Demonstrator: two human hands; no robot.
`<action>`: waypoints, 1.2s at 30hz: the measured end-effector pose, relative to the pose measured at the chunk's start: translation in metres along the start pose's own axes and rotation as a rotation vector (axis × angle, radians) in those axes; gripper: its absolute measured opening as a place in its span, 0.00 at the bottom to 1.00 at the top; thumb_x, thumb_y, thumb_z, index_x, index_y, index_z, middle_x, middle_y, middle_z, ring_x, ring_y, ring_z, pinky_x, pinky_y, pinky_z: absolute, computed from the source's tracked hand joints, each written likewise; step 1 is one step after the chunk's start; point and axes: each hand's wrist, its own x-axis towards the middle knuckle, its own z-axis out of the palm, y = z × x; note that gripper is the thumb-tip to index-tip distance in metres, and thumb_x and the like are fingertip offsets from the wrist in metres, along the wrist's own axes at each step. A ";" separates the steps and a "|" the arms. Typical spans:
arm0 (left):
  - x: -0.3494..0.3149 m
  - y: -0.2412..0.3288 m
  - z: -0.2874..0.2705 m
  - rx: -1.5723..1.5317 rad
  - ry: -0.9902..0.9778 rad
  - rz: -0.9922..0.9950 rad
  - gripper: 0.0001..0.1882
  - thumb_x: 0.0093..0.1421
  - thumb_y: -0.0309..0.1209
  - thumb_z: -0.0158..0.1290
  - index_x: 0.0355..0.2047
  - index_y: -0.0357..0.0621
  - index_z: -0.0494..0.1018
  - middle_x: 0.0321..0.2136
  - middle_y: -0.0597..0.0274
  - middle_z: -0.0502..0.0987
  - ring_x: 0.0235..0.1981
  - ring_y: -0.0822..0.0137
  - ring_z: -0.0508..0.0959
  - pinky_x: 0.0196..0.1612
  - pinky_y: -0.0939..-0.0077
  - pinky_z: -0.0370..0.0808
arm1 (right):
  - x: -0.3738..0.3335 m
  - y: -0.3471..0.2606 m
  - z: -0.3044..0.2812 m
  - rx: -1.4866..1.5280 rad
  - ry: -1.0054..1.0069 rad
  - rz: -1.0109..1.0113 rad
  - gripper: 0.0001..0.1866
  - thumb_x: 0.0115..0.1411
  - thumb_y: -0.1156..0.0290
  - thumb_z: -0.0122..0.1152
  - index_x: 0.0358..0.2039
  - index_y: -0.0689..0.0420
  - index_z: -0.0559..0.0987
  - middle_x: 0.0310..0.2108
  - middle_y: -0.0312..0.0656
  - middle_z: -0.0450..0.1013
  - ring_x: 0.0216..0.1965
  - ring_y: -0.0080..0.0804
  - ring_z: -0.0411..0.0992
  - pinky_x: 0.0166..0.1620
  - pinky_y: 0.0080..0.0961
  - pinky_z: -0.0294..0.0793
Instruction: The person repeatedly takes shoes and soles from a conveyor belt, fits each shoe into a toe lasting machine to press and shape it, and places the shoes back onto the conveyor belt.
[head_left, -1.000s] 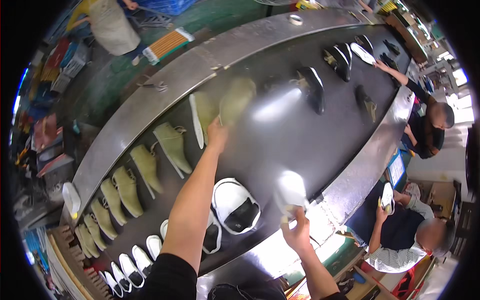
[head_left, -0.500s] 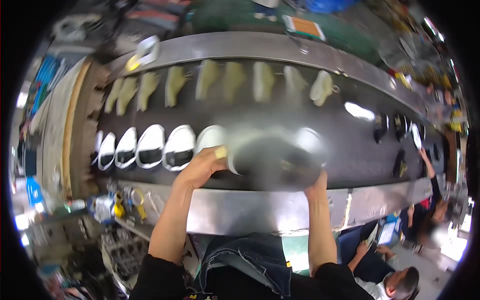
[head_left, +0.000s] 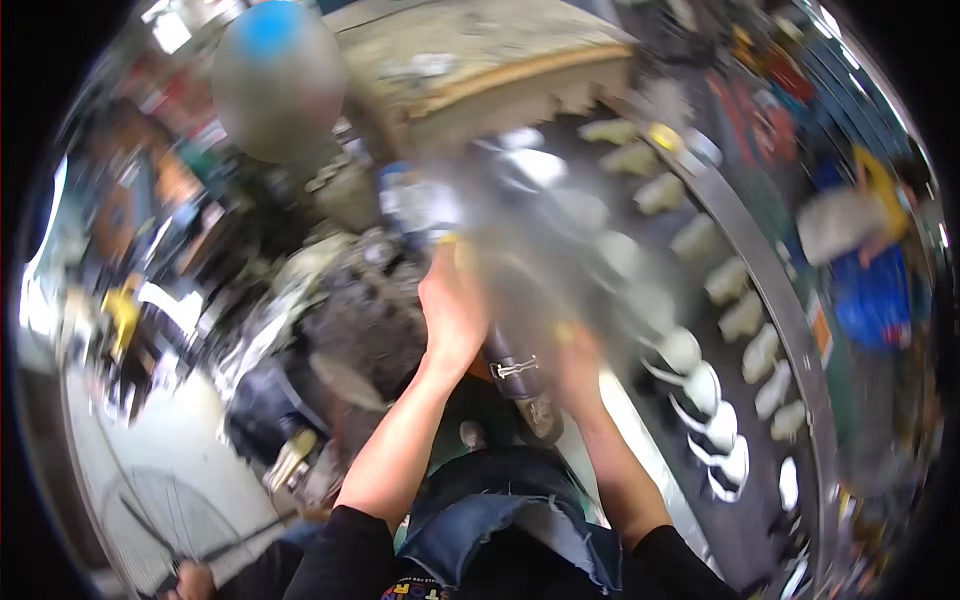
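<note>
My left hand [head_left: 455, 310], with a yellow wrap near a fingertip, is raised in the middle of the view. Its fingers look curled toward a grey smear that hides whatever lies between my hands. My right hand [head_left: 580, 365] is lower and to the right, its fingers lost in the same blur. Just below and between them is a dark rounded object with a metal fitting [head_left: 515, 368]; I cannot make out whether either hand touches it. White shoes [head_left: 725, 430] stand in a row on a dark belt [head_left: 690, 290], right of my right hand.
Beyond the white row runs a line of pale greenish shoe shapes [head_left: 743, 318], beside the metal rail [head_left: 775, 265]. A worn wooden board [head_left: 500, 60] crosses the belt's far end. Left of my hands lies blurred clutter [head_left: 350, 310]. Another person's hand [head_left: 192, 580] shows at lower left.
My view has swung left, so the belt now slants along the right side. Both hands have moved off the belt toward its near side. The dark blurred object between them no longer shows clearly.
</note>
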 end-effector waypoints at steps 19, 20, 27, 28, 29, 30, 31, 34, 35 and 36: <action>-0.031 -0.142 -0.409 -0.831 0.737 -0.297 0.17 0.64 0.35 0.52 0.47 0.36 0.69 0.40 0.58 0.77 0.39 0.68 0.77 0.44 0.74 0.74 | -0.062 -0.058 0.462 0.205 -0.565 0.083 0.14 0.63 0.71 0.50 0.20 0.56 0.68 0.18 0.25 0.60 0.23 0.13 0.54 0.27 0.17 0.54; -0.029 -0.146 -0.411 -0.837 0.737 -0.299 0.17 0.64 0.35 0.52 0.47 0.36 0.69 0.40 0.58 0.77 0.39 0.68 0.77 0.44 0.74 0.74 | -0.063 -0.052 0.468 0.249 -0.550 0.096 0.14 0.64 0.70 0.50 0.20 0.57 0.69 0.19 0.26 0.61 0.24 0.13 0.54 0.27 0.17 0.55; -0.011 -0.149 -0.415 -0.674 0.867 -0.356 0.10 0.62 0.36 0.54 0.32 0.41 0.73 0.29 0.66 0.77 0.29 0.76 0.73 0.35 0.80 0.71 | -0.071 -0.040 0.481 0.408 -0.505 0.173 0.14 0.65 0.69 0.49 0.22 0.58 0.69 0.20 0.27 0.62 0.24 0.13 0.53 0.28 0.17 0.56; -0.008 -0.148 -0.415 -0.651 0.873 -0.386 0.10 0.63 0.36 0.54 0.31 0.41 0.73 0.28 0.66 0.77 0.29 0.76 0.73 0.35 0.80 0.71 | -0.070 -0.040 0.481 0.405 -0.502 0.171 0.14 0.65 0.69 0.49 0.22 0.58 0.69 0.20 0.27 0.62 0.24 0.13 0.53 0.28 0.17 0.56; -0.006 -0.146 -0.415 -0.627 0.879 -0.416 0.10 0.63 0.35 0.53 0.31 0.41 0.73 0.28 0.66 0.76 0.28 0.76 0.72 0.35 0.80 0.70 | -0.069 -0.039 0.481 0.377 -0.494 0.181 0.14 0.65 0.69 0.50 0.22 0.58 0.69 0.20 0.27 0.61 0.24 0.13 0.53 0.28 0.17 0.56; -0.005 -0.143 -0.414 -0.601 0.884 -0.445 0.10 0.63 0.34 0.52 0.30 0.41 0.73 0.27 0.66 0.76 0.28 0.76 0.72 0.34 0.81 0.70 | -0.068 -0.039 0.480 0.349 -0.486 0.192 0.14 0.65 0.69 0.50 0.21 0.57 0.69 0.19 0.27 0.61 0.24 0.13 0.53 0.27 0.18 0.55; -0.004 -0.140 -0.412 -0.642 0.905 -0.456 0.10 0.63 0.34 0.52 0.31 0.39 0.73 0.27 0.66 0.76 0.28 0.76 0.72 0.34 0.80 0.70 | -0.068 -0.040 0.480 0.331 -0.482 0.197 0.14 0.65 0.69 0.50 0.21 0.57 0.69 0.19 0.27 0.61 0.24 0.13 0.53 0.27 0.18 0.55; -0.003 -0.138 -0.417 -0.662 0.897 -0.464 0.10 0.63 0.33 0.52 0.32 0.39 0.73 0.27 0.66 0.76 0.27 0.76 0.72 0.34 0.80 0.70 | -0.069 -0.039 0.483 0.363 -0.485 0.222 0.13 0.64 0.70 0.50 0.21 0.58 0.69 0.19 0.27 0.61 0.23 0.14 0.53 0.27 0.18 0.55; -0.004 -0.144 -0.419 -0.662 0.889 -0.458 0.10 0.63 0.34 0.52 0.31 0.39 0.73 0.27 0.66 0.76 0.28 0.76 0.72 0.34 0.81 0.70 | -0.070 -0.039 0.483 0.375 -0.487 0.227 0.13 0.64 0.70 0.50 0.21 0.58 0.69 0.19 0.27 0.61 0.23 0.14 0.53 0.27 0.18 0.55; -0.005 -0.145 -0.419 -0.661 0.889 -0.459 0.10 0.63 0.34 0.52 0.31 0.39 0.73 0.27 0.66 0.76 0.28 0.76 0.72 0.34 0.81 0.70 | -0.070 -0.039 0.483 0.387 -0.488 0.233 0.13 0.64 0.71 0.50 0.21 0.58 0.69 0.19 0.27 0.61 0.23 0.14 0.53 0.27 0.18 0.55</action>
